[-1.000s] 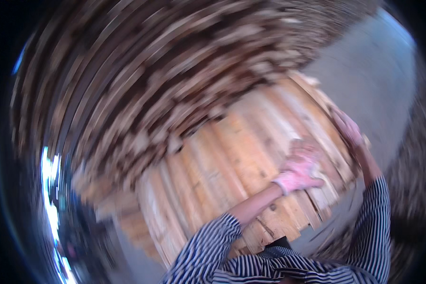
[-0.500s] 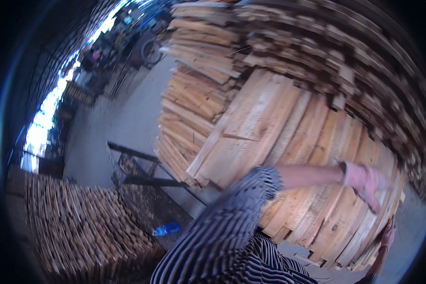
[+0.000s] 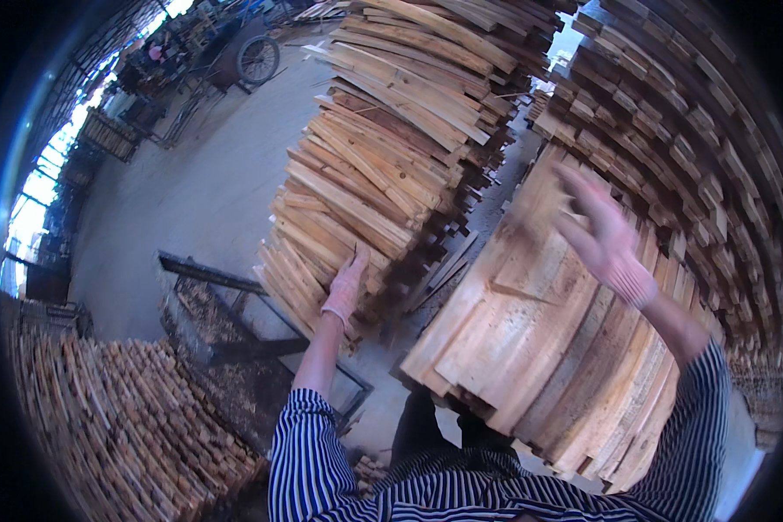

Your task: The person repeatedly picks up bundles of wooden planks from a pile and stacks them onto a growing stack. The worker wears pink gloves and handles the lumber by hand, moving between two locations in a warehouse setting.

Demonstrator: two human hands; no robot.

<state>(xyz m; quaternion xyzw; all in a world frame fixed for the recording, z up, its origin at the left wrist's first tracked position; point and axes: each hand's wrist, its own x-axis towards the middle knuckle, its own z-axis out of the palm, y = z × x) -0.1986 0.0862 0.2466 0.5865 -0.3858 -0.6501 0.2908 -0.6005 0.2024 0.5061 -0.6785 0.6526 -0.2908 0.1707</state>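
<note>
The left hand (image 3: pixel 346 289), in a pink glove, lies flat with its fingers close together on the near end of a tall stack of wooden planks (image 3: pixel 383 165), down by its lower boards. The right hand (image 3: pixel 602 237), gloved too, is spread wide open and blurry, and it holds nothing; it hangs just over the far edge of a flat pile of wide boards (image 3: pixel 531 348) in front of the person. Grey concrete floor (image 3: pixel 191 200) lies to the left, with a metal frame (image 3: pixel 235 313) and short wood sticks (image 3: pixel 122 426)
</note>
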